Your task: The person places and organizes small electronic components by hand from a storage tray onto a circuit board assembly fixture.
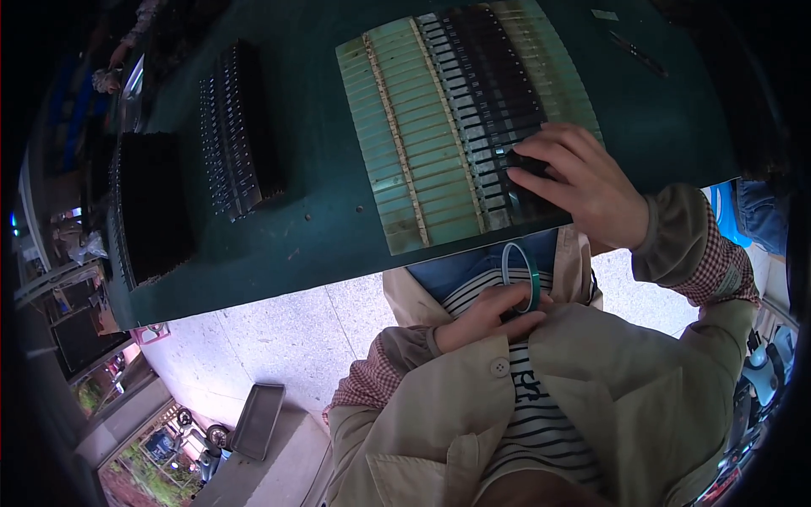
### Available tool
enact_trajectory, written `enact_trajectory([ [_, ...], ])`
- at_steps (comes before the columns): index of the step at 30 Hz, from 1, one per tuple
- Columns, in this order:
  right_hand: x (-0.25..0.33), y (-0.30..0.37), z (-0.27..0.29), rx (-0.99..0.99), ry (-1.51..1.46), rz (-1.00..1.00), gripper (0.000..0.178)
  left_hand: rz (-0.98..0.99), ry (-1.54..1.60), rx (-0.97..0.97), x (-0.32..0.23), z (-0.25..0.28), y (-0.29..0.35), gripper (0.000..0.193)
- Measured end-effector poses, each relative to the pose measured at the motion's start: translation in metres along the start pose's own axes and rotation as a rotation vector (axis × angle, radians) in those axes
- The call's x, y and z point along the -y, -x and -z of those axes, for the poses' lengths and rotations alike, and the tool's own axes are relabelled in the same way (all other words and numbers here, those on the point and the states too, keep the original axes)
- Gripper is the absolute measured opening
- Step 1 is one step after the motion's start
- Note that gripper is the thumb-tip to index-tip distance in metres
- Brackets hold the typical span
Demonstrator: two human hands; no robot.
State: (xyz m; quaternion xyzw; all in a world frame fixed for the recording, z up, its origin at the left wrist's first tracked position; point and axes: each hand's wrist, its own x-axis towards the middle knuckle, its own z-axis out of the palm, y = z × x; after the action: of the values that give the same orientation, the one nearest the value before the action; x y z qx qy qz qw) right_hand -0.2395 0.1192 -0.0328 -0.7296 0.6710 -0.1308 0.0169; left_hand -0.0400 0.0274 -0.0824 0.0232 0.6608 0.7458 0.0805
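Note:
A pale green slotted board lies on the dark green table near its front edge. Side by side across its right half runs a row of black strips with light ends. My right hand rests over the near end of that row, thumb and fingers pinched on a small black piece whose kind I cannot make out. Close to my body, below the table edge, my left hand is closed on a thin teal ring that looks like a narrow roll of tape. Part of the ring is hidden by the fingers.
Left on the table stands a row of black parts, with a larger black stack at the far left. A pen-like tool lies at the back right. On the left, below the table, is a grey tray.

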Motion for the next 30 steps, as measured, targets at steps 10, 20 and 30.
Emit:
enact_trajectory([
  [10, 0.000, 0.008, 0.008, -0.095, -0.028, -0.033, 0.047, 0.018, 0.008, -0.029, 0.003, -0.003, 0.003, 0.024],
  [20, 0.019, 0.012, 0.000, -0.052, 0.042, -0.025, 0.046, 0.016, 0.038, -0.059, 0.008, -0.005, 0.004, 0.022],
  [30, 0.011, 0.033, -0.014, -0.241, -0.005, 0.163, 0.043, 0.253, 0.359, -0.097, 0.015, 0.003, -0.002, 0.016],
])
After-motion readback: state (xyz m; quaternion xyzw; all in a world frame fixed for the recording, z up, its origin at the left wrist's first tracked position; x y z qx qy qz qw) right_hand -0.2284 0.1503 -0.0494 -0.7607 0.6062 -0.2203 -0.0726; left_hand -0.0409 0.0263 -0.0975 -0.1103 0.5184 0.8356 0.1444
